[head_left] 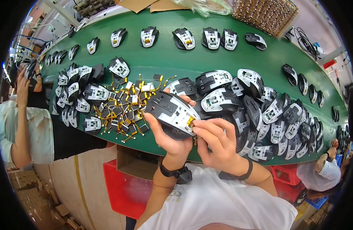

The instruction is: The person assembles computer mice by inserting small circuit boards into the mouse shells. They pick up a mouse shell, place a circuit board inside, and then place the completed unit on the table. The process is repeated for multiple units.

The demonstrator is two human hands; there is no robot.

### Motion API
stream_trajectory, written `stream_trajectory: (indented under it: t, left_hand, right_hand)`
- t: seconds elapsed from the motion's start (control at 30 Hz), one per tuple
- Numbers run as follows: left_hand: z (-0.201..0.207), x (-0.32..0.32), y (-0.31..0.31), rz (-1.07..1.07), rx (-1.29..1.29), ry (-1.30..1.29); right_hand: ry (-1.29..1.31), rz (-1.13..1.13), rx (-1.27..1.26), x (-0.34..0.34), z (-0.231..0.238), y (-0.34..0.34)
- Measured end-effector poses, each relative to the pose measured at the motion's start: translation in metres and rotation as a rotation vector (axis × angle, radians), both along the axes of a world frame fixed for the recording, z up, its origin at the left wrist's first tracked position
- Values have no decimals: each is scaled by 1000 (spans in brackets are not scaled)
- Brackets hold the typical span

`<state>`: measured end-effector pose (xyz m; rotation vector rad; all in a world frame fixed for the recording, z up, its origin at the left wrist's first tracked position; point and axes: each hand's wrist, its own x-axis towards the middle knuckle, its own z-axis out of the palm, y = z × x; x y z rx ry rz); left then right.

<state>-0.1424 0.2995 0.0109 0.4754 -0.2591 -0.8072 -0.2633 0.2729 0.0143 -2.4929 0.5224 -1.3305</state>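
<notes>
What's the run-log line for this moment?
left hand: holds computer mouse | right hand: at its yellow part | green work surface: loose wired battery packs, piled mice

This looks like a factory assembly floor: a long green worktop (157,61) carries a spaced row of matching computer mice (149,37), a big heap of mice (278,128) and a pile of wired battery packs (135,99). Other people sit along it, with a red bin (124,189) and cardboard boxes (31,191) lower down.
</notes>
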Motion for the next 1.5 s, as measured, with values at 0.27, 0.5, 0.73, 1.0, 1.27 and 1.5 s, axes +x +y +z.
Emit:
stream_trajectory:
  t: [0.27, 0.5, 0.73, 1.0, 1.27, 1.5]
  left_hand:
    - [5, -3, 2, -133, -70, -7]
    - [-5, 13, 3, -266, -131, 42]
    - [-3, 5, 3, -84, -50, 55]
    - [5, 5, 6, -91, -147, 82]
    - [0, -5, 3, -36, -137, 63]
    - [0, 6, 3, -192, -140, 266]
  right_hand:
    - [-48, 82, 237, -2, 8, -8]
    - [-56, 176, 273, -11, 13, -9]
    - [88, -25, 7, -2, 1, 12]
    - [43, 18, 37, -2, 2, 12]
    - [17, -19, 76, 2, -1, 13]
    - [65, 34, 24, 0, -6, 8]
